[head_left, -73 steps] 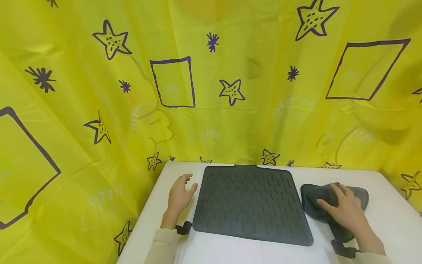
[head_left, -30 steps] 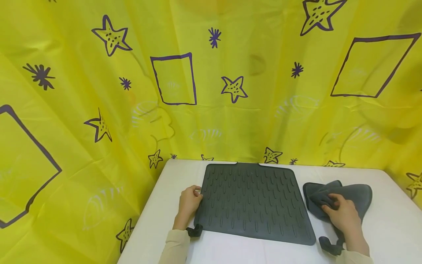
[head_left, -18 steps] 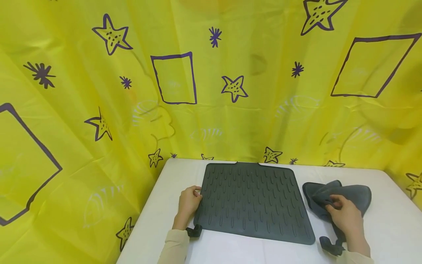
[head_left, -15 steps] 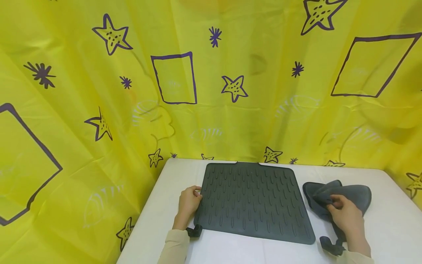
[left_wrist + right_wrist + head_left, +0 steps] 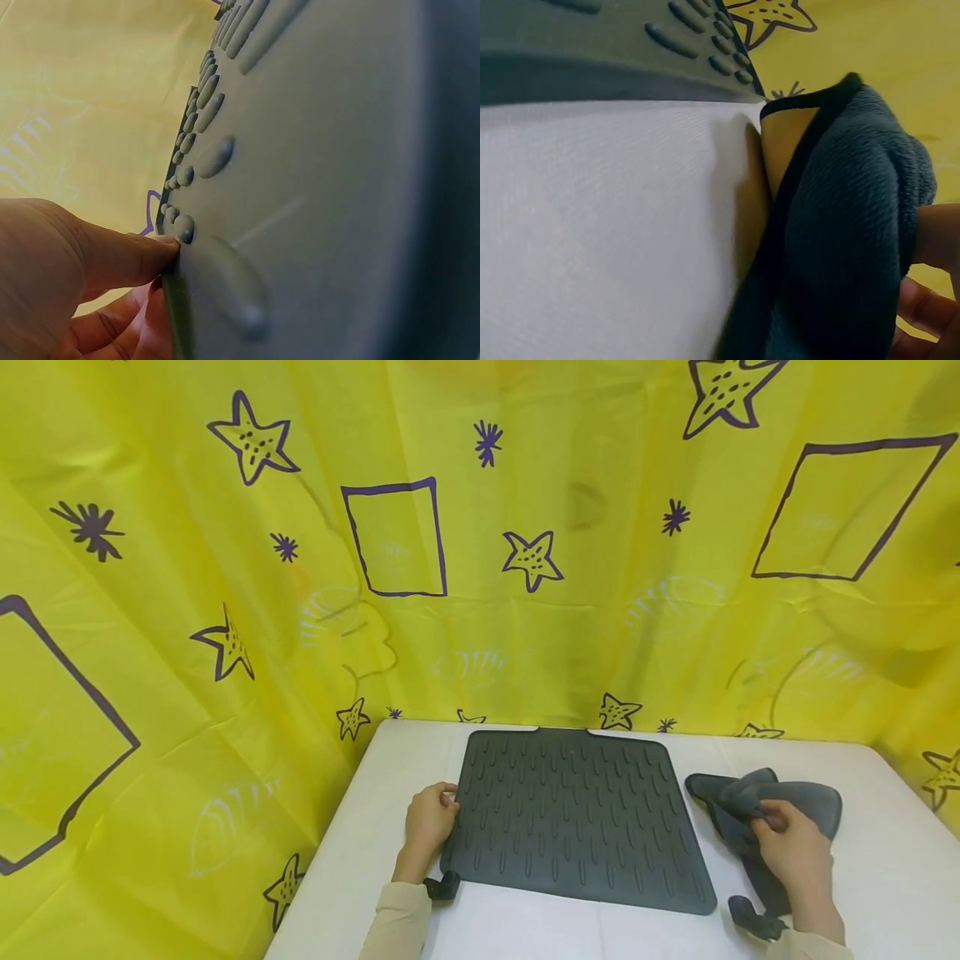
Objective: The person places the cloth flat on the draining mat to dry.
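Observation:
A dark grey mat [image 5: 577, 818] with rows of raised ridges lies on the white table. At its left edge is my left hand [image 5: 427, 822]; the left wrist view shows the thumb [image 5: 135, 259] on the ridged face and the fingers curled behind the rim. To the right of the mat lies a crumpled dark grey cloth [image 5: 813, 802] with a black hem. My right hand [image 5: 798, 856] pinches a bunched fold of this cloth between thumb and fingers. In the right wrist view the cloth [image 5: 847, 210] rises in a fold and partly hides the fingertips.
Behind and beside the white table [image 5: 517, 935] hangs a yellow curtain [image 5: 480, 635] with purple stars and frames. The mat's back edge is close to the curtain. A black wrist mount [image 5: 442, 885] on the left overlaps the mat's near left corner.
The left hand, apart from the mat at first, has come to its left edge and grips it. The right hand has gone from lying over the cloth to pinching it, bunching its left part.

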### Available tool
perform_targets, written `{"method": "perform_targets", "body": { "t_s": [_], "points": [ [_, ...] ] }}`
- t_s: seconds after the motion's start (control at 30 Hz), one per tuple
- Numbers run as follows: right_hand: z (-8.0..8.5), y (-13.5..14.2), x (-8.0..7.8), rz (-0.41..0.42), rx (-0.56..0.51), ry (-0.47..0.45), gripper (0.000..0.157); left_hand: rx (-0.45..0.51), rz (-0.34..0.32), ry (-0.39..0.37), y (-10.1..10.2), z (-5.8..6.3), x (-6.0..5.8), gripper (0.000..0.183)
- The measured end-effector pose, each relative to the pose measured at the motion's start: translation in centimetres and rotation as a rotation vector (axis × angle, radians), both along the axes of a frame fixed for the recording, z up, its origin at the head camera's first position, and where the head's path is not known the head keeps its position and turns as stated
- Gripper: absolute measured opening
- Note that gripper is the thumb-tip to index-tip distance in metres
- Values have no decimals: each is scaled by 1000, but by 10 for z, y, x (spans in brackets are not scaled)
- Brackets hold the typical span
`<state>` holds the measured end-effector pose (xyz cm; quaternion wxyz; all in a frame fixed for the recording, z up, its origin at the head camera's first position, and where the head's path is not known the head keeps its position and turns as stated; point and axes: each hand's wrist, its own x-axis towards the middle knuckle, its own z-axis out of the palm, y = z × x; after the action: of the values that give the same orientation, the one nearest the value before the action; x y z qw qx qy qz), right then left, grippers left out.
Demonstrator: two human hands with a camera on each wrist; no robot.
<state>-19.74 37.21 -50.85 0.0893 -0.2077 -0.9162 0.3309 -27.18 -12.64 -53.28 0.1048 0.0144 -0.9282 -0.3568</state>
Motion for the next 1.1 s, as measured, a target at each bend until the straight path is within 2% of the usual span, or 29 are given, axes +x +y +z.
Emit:
{"method": "perform_targets", "body": {
  "t_s": [0.17, 0.43, 0.7, 1.1],
  "points": [
    [5, -3, -1, -49, -46, 10, 46, -9, 3, 0, 0, 0, 0, 26],
    [14, -8, -1, -83, -71, 55, 45, -24, 9, -2, 1, -1, 1, 26],
    [23, -12, 0, -101, -71, 134, 44, -19, 16, 1, 2, 0, 1, 26],
    [36, -36, 1, -119, -153, 263, 37, -28, 14, 3, 1, -2, 0, 26]
  ]
}}
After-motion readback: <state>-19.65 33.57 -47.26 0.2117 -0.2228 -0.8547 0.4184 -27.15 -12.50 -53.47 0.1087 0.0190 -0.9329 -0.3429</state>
